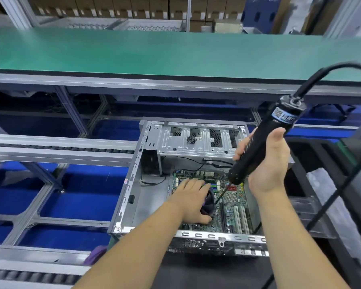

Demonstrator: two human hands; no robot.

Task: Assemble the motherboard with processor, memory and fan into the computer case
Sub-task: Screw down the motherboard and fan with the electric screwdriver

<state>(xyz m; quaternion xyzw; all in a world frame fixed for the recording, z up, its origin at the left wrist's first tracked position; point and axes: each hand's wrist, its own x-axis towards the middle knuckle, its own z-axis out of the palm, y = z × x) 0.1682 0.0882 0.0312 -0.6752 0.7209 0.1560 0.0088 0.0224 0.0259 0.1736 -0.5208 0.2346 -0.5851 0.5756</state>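
**Screwdriver poised over the fan inside the open case**

The open metal computer case [133, 184] lay in the lower centre of the frame, and the green motherboard [231, 207] sat flat inside it toward its right side. The left hand [193, 200] reached in from the lower left and rested on the black fan [209, 203] at the centre of the board, fingers spread fairly straight over its top and the thumb against its near edge. Memory sticks [214, 185] showed just above the fingertips. The processor could not be seen.

The right hand [265, 161], at right centre, was wrapped around a black electric screwdriver [261, 142], which tilted from upper right down to lower left. Its thin bit [222, 195] pointed at the right edge of the fan; whether the tip touched a screw could not be told. A black cable [329, 68] curved from the tool's top out of the right of the frame.

A green conveyor belt [154, 53] ran across the upper part of the frame.
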